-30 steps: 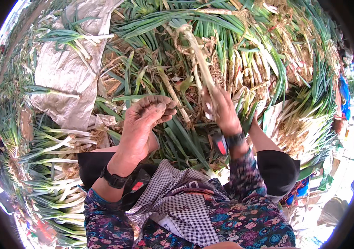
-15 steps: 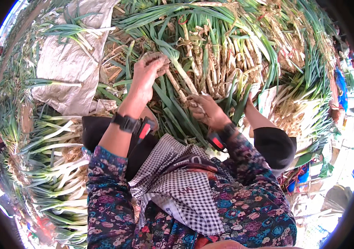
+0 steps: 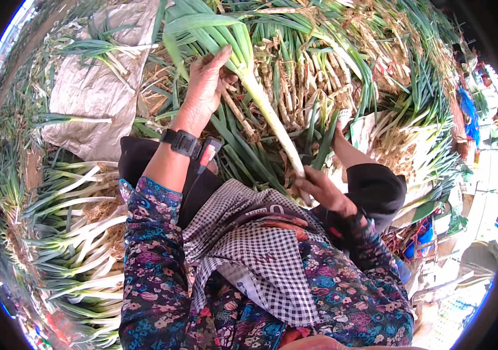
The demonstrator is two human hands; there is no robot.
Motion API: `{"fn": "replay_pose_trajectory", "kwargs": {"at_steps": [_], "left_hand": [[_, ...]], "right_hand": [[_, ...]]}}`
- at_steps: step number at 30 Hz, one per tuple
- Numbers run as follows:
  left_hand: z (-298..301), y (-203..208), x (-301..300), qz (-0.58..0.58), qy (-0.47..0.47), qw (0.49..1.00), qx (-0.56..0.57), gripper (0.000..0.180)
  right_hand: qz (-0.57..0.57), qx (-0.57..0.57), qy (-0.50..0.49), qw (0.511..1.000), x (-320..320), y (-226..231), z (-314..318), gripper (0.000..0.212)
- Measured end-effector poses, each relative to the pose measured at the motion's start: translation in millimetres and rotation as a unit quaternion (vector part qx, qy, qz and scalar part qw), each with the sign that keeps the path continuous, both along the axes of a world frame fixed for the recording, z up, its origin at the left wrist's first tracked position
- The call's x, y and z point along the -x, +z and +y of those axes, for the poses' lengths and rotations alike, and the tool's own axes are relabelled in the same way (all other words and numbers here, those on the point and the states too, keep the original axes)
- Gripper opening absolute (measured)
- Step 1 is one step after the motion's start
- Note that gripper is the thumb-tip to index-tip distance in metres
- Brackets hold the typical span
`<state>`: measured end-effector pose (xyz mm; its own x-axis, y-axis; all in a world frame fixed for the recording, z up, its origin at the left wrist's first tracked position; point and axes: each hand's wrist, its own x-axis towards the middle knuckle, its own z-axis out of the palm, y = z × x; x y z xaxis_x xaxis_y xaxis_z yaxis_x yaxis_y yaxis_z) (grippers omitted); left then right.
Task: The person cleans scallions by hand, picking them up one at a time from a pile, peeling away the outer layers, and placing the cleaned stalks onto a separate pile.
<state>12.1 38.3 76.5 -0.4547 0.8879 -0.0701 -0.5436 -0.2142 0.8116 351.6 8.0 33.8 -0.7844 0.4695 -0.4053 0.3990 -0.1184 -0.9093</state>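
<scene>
A long green onion slants across in front of me, its broad green leaves up and away, its pale root end down toward my lap. My left hand grips it where the leaves begin, thumb laid along the green. Around the lower white stalk, near my right knee, the fingers of my right hand are closed; the root tip is partly hidden by them. Beneath the held stalk lie loose dark green leaves and a dry brown stalk.
A heap of unpeeled green onions with dry skins spreads beyond my hands. White-stalked onions lie in rows at left and a bunch at right. A pale sheet with a few onions lies at far left. My bent knees flank the work.
The green onion has been lifted and drawn toward me, leaves now raised above the heap. My right hand has moved down and right along with its root end; my left hand has moved slightly.
</scene>
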Motion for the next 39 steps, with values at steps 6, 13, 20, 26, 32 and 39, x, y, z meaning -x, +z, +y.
{"fn": "replay_pose_trajectory", "kwargs": {"at_steps": [6, 13, 20, 26, 32, 39], "left_hand": [[-3.2, 1.9, -3.6, 0.104, 0.005, 0.994, -0.015, 0.024], [-5.5, 2.2, -12.1, 0.170, -0.016, 0.985, 0.022, 0.029], [-6.4, -4.8, -10.4, 0.203, 0.015, 0.979, 0.015, 0.022], [-2.6, -1.6, -21.8, 0.200, 0.004, 0.979, 0.030, 0.021], [-3.2, -11.3, -24.9, 0.211, -0.035, 0.977, 0.021, 0.021], [-4.8, -12.6, -36.1, 0.209, -0.129, 0.967, -0.063, 0.019]], "right_hand": [[0.094, -0.191, -0.095, 0.973, 93.5, 22.2, 65.3, 0.034], [0.196, -0.111, -0.138, 0.964, 170.6, 45.5, 96.9, 0.036], [0.211, 0.075, -0.122, 0.967, 173.4, 37.8, 99.0, 0.039], [0.204, 0.015, -0.136, 0.969, 172.2, 32.9, 101.3, 0.040], [0.219, 0.019, -0.166, 0.961, 168.9, 18.8, 106.9, 0.034], [0.184, -0.080, -0.093, 0.975, 150.4, -92.0, 139.6, 0.026]]}}
